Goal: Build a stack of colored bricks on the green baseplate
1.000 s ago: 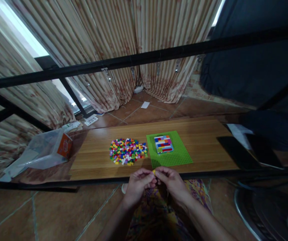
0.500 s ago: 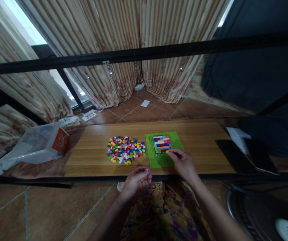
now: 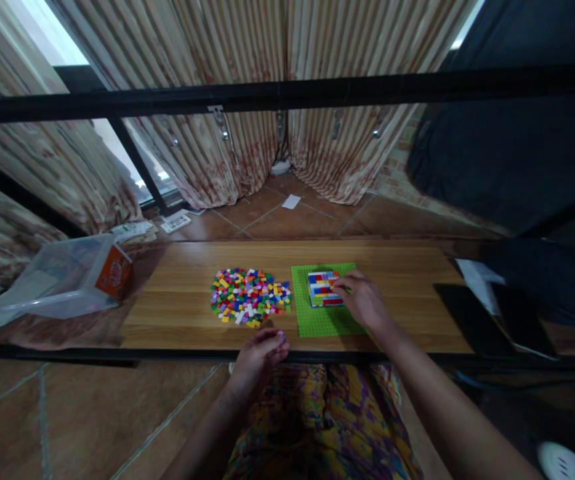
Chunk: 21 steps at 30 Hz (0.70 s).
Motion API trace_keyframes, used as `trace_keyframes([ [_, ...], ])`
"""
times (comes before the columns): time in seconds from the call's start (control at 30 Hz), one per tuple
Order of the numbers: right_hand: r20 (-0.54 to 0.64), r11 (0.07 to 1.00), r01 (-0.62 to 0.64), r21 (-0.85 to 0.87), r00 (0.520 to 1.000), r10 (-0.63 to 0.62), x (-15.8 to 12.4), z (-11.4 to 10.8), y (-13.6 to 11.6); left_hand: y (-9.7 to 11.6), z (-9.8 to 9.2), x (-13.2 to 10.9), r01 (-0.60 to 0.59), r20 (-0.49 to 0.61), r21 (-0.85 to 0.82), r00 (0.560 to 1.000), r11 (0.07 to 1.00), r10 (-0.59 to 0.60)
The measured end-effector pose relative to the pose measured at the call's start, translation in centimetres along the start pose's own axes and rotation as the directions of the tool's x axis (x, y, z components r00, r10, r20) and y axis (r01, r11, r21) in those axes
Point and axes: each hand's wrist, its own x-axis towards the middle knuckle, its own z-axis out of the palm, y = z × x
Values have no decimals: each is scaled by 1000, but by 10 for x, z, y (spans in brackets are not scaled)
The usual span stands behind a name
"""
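Observation:
A green baseplate lies on the wooden table, with a block of coloured bricks built on its far part. My right hand rests over the block's right edge, fingers pinched together against it; what they hold is hidden. A heap of loose coloured bricks lies left of the plate. My left hand hovers at the table's near edge, fingers curled on a small purple brick.
A clear plastic bag with an orange box lies at the table's left end. Two dark flat devices lie at the right end. A black metal bar crosses overhead. Curtains hang behind, over a tiled floor.
My hands were together at the near edge on a yellow brick. My right hand has since reached forward to the brick block on the plate. My left hand stayed low, now showing a purple brick.

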Motion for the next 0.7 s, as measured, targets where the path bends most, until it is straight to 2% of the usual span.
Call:
trace_keyframes([
  [0.17,-49,986,-116,117,991,122,3,5,2,-2,1,1,-24,6,29,1000,999,24],
  [0.4,-68,897,-267,351,949,309,-5,12,8,5,3,3,-42,-16,25,999,999,42],
  [0.6,-113,863,-351,365,903,415,-2,20,7,8,5,5,-41,-40,19,998,999,42],
  [0.7,-109,810,-391,437,871,479,-1,26,7,8,5,6,-32,-45,11,998,999,32],
])
